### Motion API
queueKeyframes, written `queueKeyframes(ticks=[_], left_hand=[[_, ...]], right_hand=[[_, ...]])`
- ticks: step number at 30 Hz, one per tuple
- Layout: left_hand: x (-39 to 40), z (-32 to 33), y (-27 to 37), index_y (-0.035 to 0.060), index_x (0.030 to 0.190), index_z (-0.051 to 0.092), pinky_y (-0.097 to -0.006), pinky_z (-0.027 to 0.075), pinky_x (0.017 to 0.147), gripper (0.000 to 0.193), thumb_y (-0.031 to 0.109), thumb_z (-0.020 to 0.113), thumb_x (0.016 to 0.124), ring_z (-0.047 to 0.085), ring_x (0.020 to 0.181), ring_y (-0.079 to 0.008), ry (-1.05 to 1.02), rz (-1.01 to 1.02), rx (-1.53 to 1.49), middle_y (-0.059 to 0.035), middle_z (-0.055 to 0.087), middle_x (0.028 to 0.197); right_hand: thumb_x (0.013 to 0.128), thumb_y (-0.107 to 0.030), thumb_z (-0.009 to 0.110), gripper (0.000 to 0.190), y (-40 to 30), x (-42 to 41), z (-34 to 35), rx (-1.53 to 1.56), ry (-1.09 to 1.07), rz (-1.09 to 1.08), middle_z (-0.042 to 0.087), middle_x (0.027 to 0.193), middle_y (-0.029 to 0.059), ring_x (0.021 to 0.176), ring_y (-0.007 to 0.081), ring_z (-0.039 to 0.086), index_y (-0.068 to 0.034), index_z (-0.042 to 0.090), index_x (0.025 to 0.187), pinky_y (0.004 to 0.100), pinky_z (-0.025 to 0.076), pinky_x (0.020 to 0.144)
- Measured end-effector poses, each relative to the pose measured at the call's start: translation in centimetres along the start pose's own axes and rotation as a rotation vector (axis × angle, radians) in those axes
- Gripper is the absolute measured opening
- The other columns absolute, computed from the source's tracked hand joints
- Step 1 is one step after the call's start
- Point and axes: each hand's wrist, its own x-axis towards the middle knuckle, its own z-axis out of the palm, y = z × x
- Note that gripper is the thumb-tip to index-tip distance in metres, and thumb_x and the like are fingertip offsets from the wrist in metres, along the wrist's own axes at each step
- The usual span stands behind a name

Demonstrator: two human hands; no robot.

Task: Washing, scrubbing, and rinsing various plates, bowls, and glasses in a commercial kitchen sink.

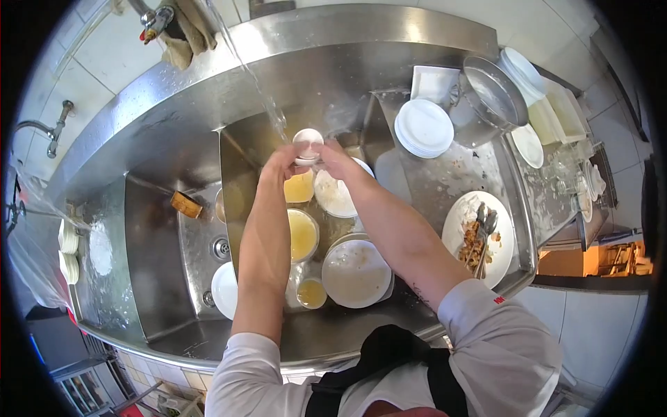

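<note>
My left hand and my right hand hold small white cups between them over the middle sink basin. A stream of water falls from the upper left just beside the cups. Below the hands, a white bowl and a container of yellow liquid stand in the basin. Nearer my body are a round bowl of yellow liquid, a larger white bowl of cloudy water and a small cup of yellow liquid. My forearms hide part of the basin.
Stacked white plates, a large metal pan and an oval plate with food scraps and spoons lie on the right drainboard. The left basin has a brown block-like object and a white plate. A faucet juts from the wall.
</note>
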Motion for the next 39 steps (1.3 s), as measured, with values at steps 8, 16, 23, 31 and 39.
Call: queueKeyframes(ticks=[8,16,23,31,39], left_hand=[[1.9,0.6,0.2,0.0051,0.106,0.059,-0.0240,0.053,0.048,0.033,-0.002,0.062,0.074,0.058,0.055,-0.0122,-0.112,0.260,0.227,-0.0044,0.061,0.079],[3.0,0.9,-2.4,0.0012,0.108,0.059,-0.0434,0.052,0.072,0.036,0.025,0.052,0.082,0.064,0.086,-0.0334,0.610,0.348,1.067,-0.0230,0.064,0.093],[3.7,-0.4,-1.7,0.0042,0.111,0.055,-0.0237,0.049,0.042,0.033,0.029,0.046,0.092,0.061,0.056,-0.0147,-0.010,0.091,0.217,-0.0094,0.063,0.077],[5.0,-3.7,-2.2,-0.0014,0.107,0.055,-0.0234,0.052,0.049,0.036,0.025,0.064,0.085,0.063,0.065,-0.0158,-0.164,0.184,-0.021,-0.0101,0.063,0.089],[5.0,-1.7,-4.3,0.0005,0.107,0.058,-0.0337,0.054,0.078,0.029,0.021,0.055,0.087,0.061,0.090,-0.0183,-0.212,0.081,-0.053,-0.0093,0.061,0.103]], right_hand=[[0.083,-0.011,0.056,0.021,-1.6,-0.7,1.0,-0.298,0.847,-0.310,0.061,0.093,0.0222,0.086,0.0384,0.059,-0.001,0.053,0.101,0.0438,0.044,0.080],[0.082,-0.013,0.056,0.031,4.1,3.8,-0.7,0.300,0.414,0.201,0.057,0.093,0.0183,0.055,0.0229,0.057,-0.002,0.048,0.109,0.0356,0.048,0.041],[0.086,-0.015,0.053,0.036,4.7,6.5,0.9,0.225,0.446,0.083,0.054,0.111,0.0182,0.094,0.0327,0.060,-0.002,0.045,0.119,0.0464,0.055,0.069],[0.093,-0.047,0.039,0.048,3.1,3.7,1.7,0.124,-0.128,0.155,0.052,0.121,0.0075,0.108,0.0269,0.054,-0.011,0.044,0.124,0.0403,0.048,0.076],[0.090,-0.038,0.052,0.046,-2.6,-4.5,-1.4,-0.177,-0.339,-0.064,0.057,0.112,0.0081,0.098,0.0192,0.057,-0.004,0.049,0.122,0.0341,0.049,0.081]])
